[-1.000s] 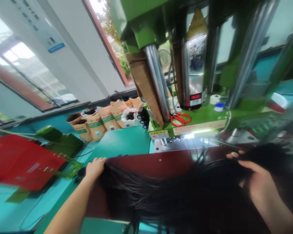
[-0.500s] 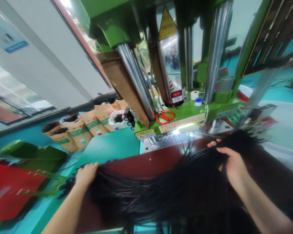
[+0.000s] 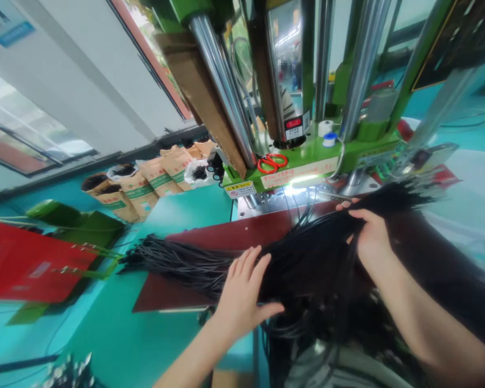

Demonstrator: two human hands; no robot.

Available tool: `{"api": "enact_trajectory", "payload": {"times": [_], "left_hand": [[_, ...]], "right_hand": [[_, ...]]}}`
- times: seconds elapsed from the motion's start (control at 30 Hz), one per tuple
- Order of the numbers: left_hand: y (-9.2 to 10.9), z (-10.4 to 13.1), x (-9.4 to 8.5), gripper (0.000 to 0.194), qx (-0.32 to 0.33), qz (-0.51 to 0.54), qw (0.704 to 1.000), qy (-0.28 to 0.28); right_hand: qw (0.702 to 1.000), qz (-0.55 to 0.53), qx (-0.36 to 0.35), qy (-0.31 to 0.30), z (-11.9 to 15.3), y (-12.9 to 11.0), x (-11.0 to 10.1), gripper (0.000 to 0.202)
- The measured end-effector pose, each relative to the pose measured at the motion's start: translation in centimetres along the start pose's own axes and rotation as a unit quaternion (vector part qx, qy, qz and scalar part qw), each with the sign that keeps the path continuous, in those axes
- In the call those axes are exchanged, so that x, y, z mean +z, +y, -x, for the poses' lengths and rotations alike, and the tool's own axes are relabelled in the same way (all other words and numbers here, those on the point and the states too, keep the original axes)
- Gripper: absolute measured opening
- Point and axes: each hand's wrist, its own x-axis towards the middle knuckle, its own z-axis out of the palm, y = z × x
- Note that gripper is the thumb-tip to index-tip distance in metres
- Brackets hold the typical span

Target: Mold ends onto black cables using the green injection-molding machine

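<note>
A long bundle of thin black cables (image 3: 186,264) stretches across a dark red board (image 3: 161,295). My right hand (image 3: 369,237) is closed around the bundle toward its right end, where the loose tips fan out. My left hand (image 3: 242,291) lies over the middle of the cables, its fingers stretched and its thumb apart. Whether its fingertips press on the cables I cannot tell. More black strands hang below the hands in dark shadow. Behind the bundle stands a green press (image 3: 303,161) with metal columns and a lit metal base plate (image 3: 262,209).
Red-handled scissors (image 3: 272,163) and a blue-and-white spool (image 3: 329,140) lie on the press. Several paper bags (image 3: 161,175) line the wall. At left are a red box (image 3: 36,264) and a teal table (image 3: 117,334), with metal-tipped pieces (image 3: 70,372) near its front.
My left hand has let go of the cables' left end and moved right to their middle, opening. The left end now lies on the table. My right hand keeps its hold.
</note>
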Motion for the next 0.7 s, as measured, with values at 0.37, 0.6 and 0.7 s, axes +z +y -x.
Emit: {"api": "enact_trajectory", "payload": {"times": [0.37,0.6,0.7], "left_hand": [[0.7,-5.5,1.4,0.111,0.055,0.003,0.995,-0.082],[-1.3,-8.3,1.1,0.066,0.087,-0.029,0.991,-0.1],[-1.5,-10.0,1.5,0.056,0.065,-0.085,0.991,-0.078]], "right_hand": [[0.997,-0.015,0.051,0.055,3.0,-2.5,-3.0,0.031],[0.993,-0.026,0.085,0.077,4.0,-2.8,-4.6,0.031],[0.993,-0.031,0.088,0.077,4.2,-3.0,-4.3,0.03]]}}
